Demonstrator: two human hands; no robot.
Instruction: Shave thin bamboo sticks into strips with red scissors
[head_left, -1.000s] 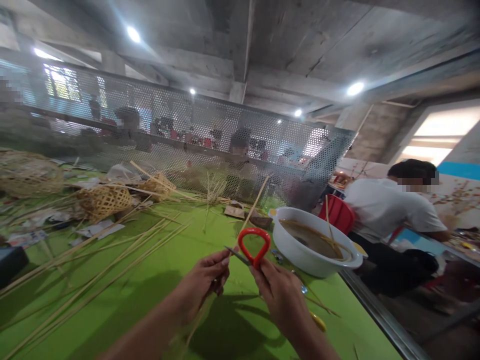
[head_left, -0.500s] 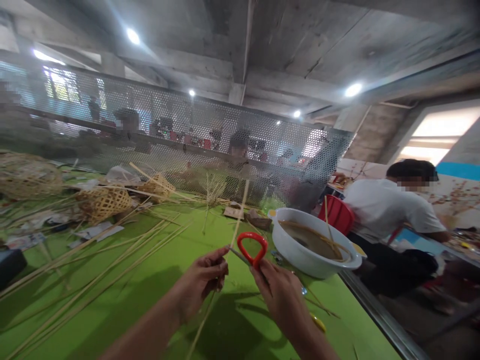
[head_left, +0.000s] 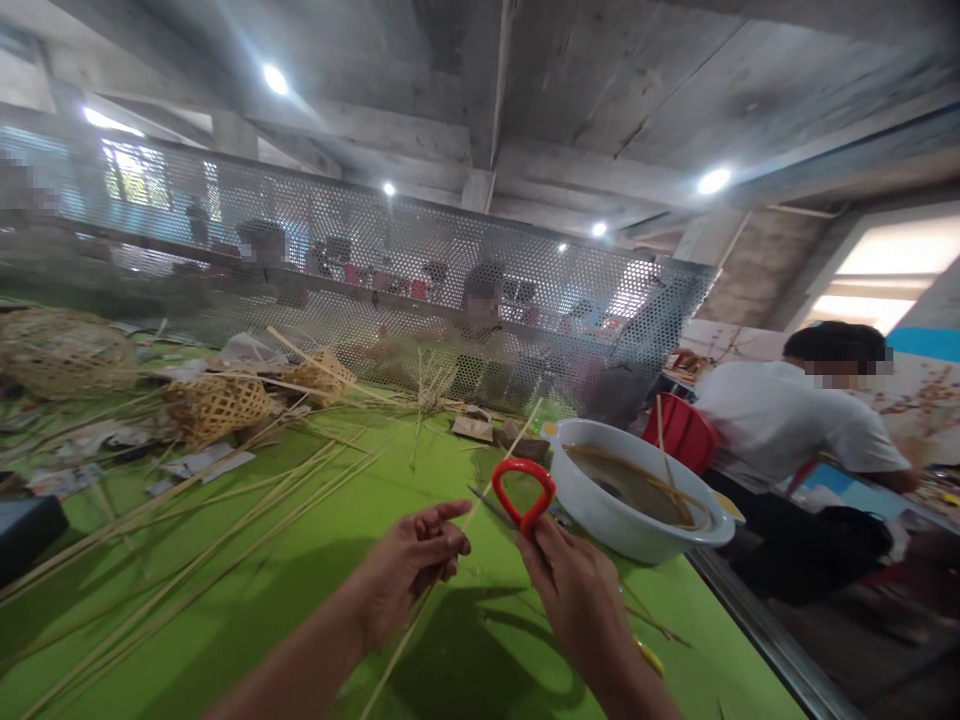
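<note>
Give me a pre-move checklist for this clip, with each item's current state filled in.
1. Right hand gripping the red-handled tool: ok.
2. Left hand firmly gripping the pale strip: cannot tell; the strip runs behind or through the hand.
3. Left fingertips well clear of the blade: not ok; its tip appears close to them.
4. Blade touching the strip: cannot tell; they overlap in view.
5. White basin upright on the green table: ok.
</note>
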